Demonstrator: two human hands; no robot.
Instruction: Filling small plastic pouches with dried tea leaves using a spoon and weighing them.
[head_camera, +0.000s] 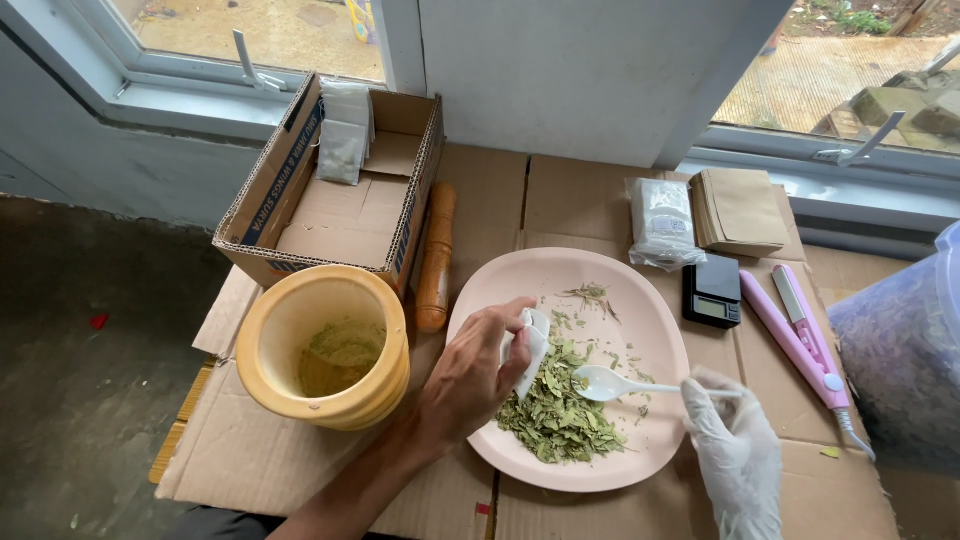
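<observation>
Pinching a small white bag (528, 350) in my left hand (472, 375), my gloved right hand's (735, 450) fingers clamp a white spoon (625, 384) over dried leaves (560, 410).

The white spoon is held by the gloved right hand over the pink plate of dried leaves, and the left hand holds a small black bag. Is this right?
Not quite: the head view shows the left hand holding a small white bag, not a black one. The rest stands: the gloved right hand holds the white spoon over the pink plate of dried leaves.
</observation>
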